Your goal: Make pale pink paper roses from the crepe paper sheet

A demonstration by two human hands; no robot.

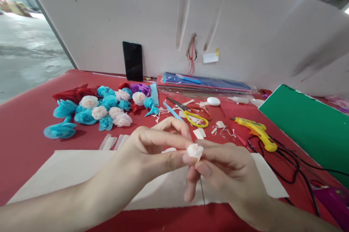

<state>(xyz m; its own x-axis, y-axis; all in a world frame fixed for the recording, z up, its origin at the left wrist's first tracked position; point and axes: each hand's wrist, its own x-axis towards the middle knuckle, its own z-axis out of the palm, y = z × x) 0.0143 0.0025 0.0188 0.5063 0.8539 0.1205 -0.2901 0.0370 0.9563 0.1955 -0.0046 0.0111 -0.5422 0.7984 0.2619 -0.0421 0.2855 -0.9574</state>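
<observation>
My left hand (152, 148) and my right hand (226, 170) meet low in the middle of the view. Between their fingertips is a small white paper rose bud (195, 150). The left thumb and fingers pinch it from the left, and the right thumb and forefinger pinch its base from the right. A thin wire stem (202, 192) hangs down from the bud under the right hand. Both hands hover above a sheet of pale paper (68, 170) lying on the red table (24, 130).
A pile of finished blue, white, red and purple paper roses (98, 110) lies at the left. Yellow-handled scissors (191, 114), a yellow glue gun (256, 132) with black cables (289, 166), a green board (308, 126), paper packs (207, 82), and a dark phone (132, 61) against the white wall are farther back.
</observation>
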